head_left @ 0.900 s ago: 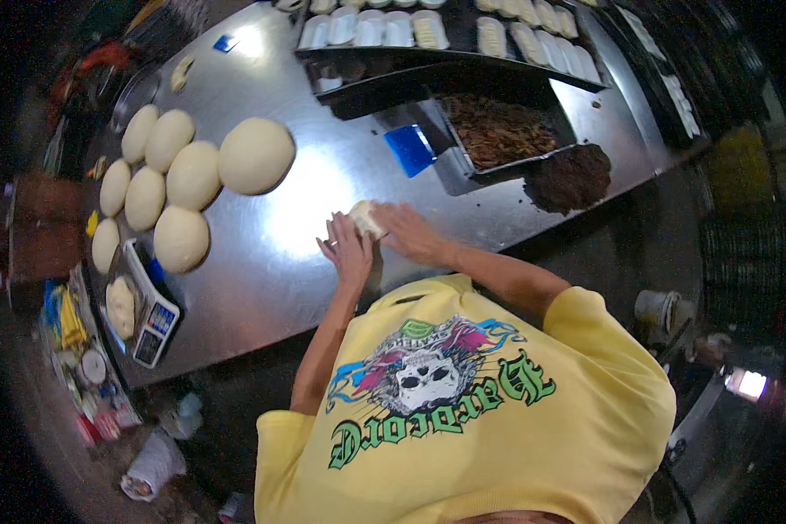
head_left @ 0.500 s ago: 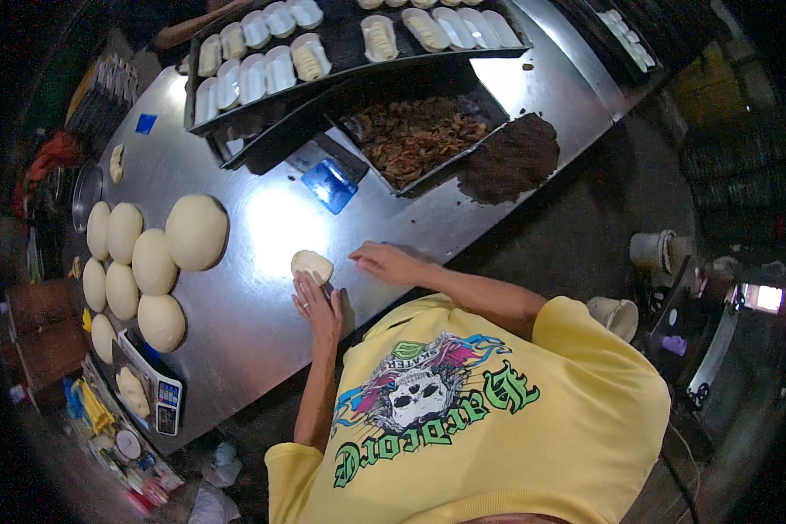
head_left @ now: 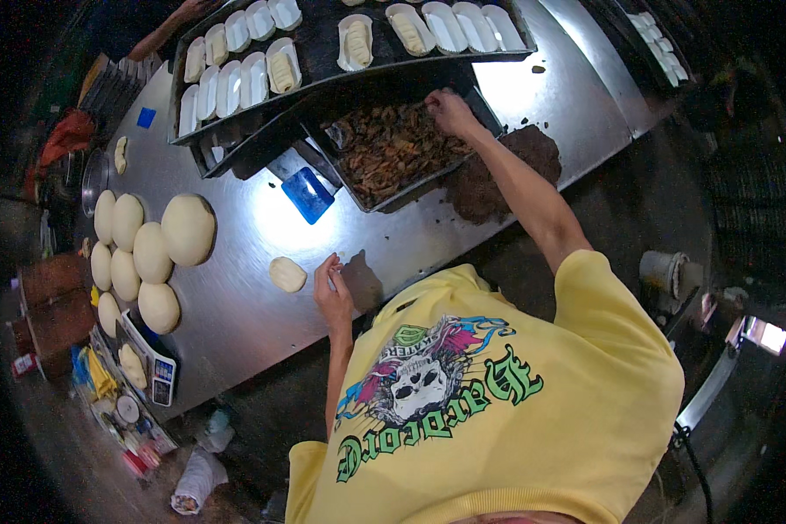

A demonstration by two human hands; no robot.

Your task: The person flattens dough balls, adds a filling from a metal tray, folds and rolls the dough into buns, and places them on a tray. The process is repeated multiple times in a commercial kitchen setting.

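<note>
A flattened round of pale dough [head_left: 287,274] lies on the metal table. Just to its right is my left hand [head_left: 333,295], fingers loosely bent and apart, holding nothing and not touching the dough. My right hand [head_left: 451,113] reaches forward over the far right part of a metal tray [head_left: 364,208] of chopped brown filling [head_left: 402,144]. Its fingers are curled down at the filling; what they pinch, if anything, is hidden. Left of the tray lies a blue scraper [head_left: 307,196].
Several large dough balls [head_left: 153,253] sit at the left, by a scale [head_left: 162,382] with dough on it. A dark baking tray [head_left: 323,72] holds white paper liners, some with shaped dough. Dark brown crumbly stuff [head_left: 533,157] is heaped beside the filling tray. Another person's arm [head_left: 162,35] shows at upper left.
My right hand has moved from beside the dough round up and right to the filling. My left hand has come off the dough, which now lies flat on the table.
</note>
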